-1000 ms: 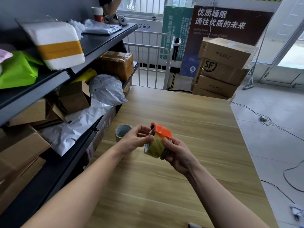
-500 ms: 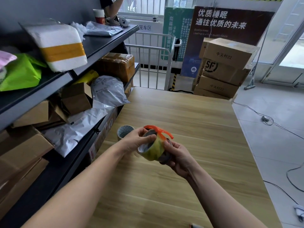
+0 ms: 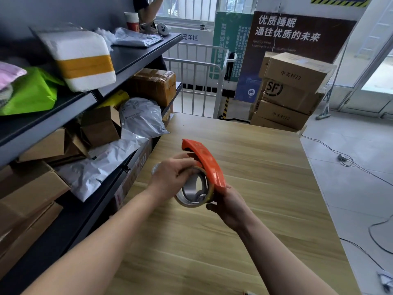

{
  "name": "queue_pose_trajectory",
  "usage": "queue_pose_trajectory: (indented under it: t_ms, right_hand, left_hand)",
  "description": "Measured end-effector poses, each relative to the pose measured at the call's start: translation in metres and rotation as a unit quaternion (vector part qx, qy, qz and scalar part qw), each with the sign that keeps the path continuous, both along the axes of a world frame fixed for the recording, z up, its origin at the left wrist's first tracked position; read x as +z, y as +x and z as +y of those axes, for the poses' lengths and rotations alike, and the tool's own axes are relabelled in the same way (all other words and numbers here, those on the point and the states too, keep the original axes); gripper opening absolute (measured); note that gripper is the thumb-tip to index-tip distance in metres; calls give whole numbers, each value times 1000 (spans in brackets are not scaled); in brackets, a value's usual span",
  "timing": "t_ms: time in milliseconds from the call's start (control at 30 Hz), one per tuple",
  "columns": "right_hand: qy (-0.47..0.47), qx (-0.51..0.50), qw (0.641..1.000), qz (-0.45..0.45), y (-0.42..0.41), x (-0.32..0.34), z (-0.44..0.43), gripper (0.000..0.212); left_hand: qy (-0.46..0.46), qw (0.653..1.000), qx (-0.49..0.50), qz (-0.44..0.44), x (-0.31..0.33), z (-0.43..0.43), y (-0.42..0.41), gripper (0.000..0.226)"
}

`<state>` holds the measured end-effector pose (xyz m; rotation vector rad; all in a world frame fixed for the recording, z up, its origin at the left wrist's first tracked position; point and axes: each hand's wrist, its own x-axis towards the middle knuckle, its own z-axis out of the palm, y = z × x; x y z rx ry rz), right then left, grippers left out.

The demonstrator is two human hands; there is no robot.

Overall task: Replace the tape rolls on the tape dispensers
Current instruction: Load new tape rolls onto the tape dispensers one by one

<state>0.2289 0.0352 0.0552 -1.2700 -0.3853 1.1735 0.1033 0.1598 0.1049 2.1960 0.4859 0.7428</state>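
Note:
Above the wooden table (image 3: 255, 167), both my hands hold an orange tape dispenser (image 3: 205, 161) with a yellowish tape roll (image 3: 194, 191) sitting in it. My left hand (image 3: 172, 177) grips the roll's rim from the left, thumb and fingers around it. From below, my right hand (image 3: 228, 206) clasps the dispenser's lower end. The roll's open core faces me. Behind my left hand a second tape roll (image 3: 154, 168) stands on the table, mostly hidden.
A dark shelf unit (image 3: 85, 99) packed with cardboard boxes and grey mailer bags runs along the table's left edge. Stacked cartons (image 3: 291, 92) stand past the far end. Cables (image 3: 344, 160) lie on the floor to the right. Another person's arm (image 3: 148, 9) shows at the shelf's far end.
The dispenser has tilted so its orange cover points up and away and the roll's open core turns toward me. My left hand shifted over the roll's rim, hiding the spare roll.

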Motion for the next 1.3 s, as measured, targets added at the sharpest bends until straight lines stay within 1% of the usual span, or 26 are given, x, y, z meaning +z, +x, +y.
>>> queue_pose_trajectory:
  t_ms: [33, 100, 200, 233, 300, 333, 400, 467, 500, 533, 600, 667, 833, 967, 1033, 1100, 1167, 1300]
  right_hand:
    - [-1, -13, 1000, 4, 0, 2, 2, 22]
    - [-7, -34, 999, 3, -1, 5, 5, 21]
    - [-39, -96, 994, -29, 3, 6, 10, 21]
    - [-49, -119, 991, -39, 4, 5, 10, 20]
    - [-45, -128, 989, -55, 4, 5, 10, 19]
    - [-29, -119, 991, -59, 3, 6, 10, 20]
    - [12, -99, 993, -65, 0, 10, 14, 21]
    - [42, -87, 993, -68, -1, 16, 17, 22]
    - [52, -86, 993, -67, -1, 17, 18, 22]
    - [59, -86, 992, -64, 0, 17, 18, 22]
    - [66, -85, 993, -58, 2, 17, 17, 22]
    - [67, -84, 993, -52, 2, 15, 18, 21]
    - [76, -82, 993, -38, 2, 13, 18, 23]
    - [70, -88, 992, -48, 5, 14, 18, 24]
    - [63, -91, 992, -55, 6, 13, 18, 25]
    - [57, -97, 992, -61, 7, 12, 17, 26]
    - [55, -99, 992, -61, 7, 10, 17, 26]
    - [54, -97, 992, -52, 8, 9, 17, 25]
  left_hand:
    - [21, 1000, -6, -3, 0, 0, 1, 19]
    - [-6, 1000, 6, -28, 0, 1, 1, 19]
    - [-107, 987, 73, -91, 1, 4, 1, 7]
    - [-156, 978, 99, -101, 3, 5, 2, 11]
    - [-238, 958, 141, -76, 2, 9, 1, 27]
    - [-268, 950, 156, -41, 0, 11, 0, 30]
    - [-329, 927, 178, 40, -5, 14, 0, 23]
    - [-403, 895, 180, 67, -10, 13, -2, 6]
    - [-432, 882, 175, 67, -11, 13, -2, 9]
    - [-449, 874, 171, 70, -13, 14, -2, 22]
    - [-454, 872, 159, 87, -14, 16, -2, 39]
    - [-451, 873, 153, 109, -13, 17, -1, 46]
    - [-442, 874, 160, 124, -7, 15, 5, 22]
    - [-460, 862, 156, 144, -5, 14, 8, 13]
    - [-470, 856, 154, 149, -5, 14, 9, 12]
    - [-477, 851, 157, 152, -6, 15, 11, 19]
    - [-478, 850, 158, 157, -7, 15, 12, 20]
    - [-450, 867, 145, 157, -11, 16, 11, 10]
